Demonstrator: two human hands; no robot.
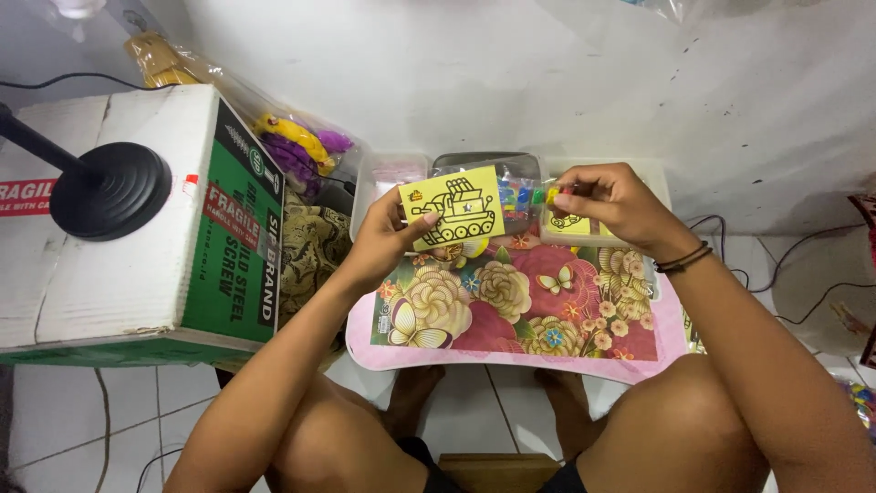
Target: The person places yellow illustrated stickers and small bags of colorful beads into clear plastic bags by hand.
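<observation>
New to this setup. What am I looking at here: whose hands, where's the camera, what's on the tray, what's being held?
There is no machine: a person wears one camera on the head, and it looks down at their own bare hands and knees. The left hand holds up a yellow card with a black outline drawing of a vehicle. The right hand pinches something small over a clear plastic box of coloured bits; what it is I cannot tell. Below lies a flowered lap tray. At the left, a cardboard box bears a black stand.
</observation>
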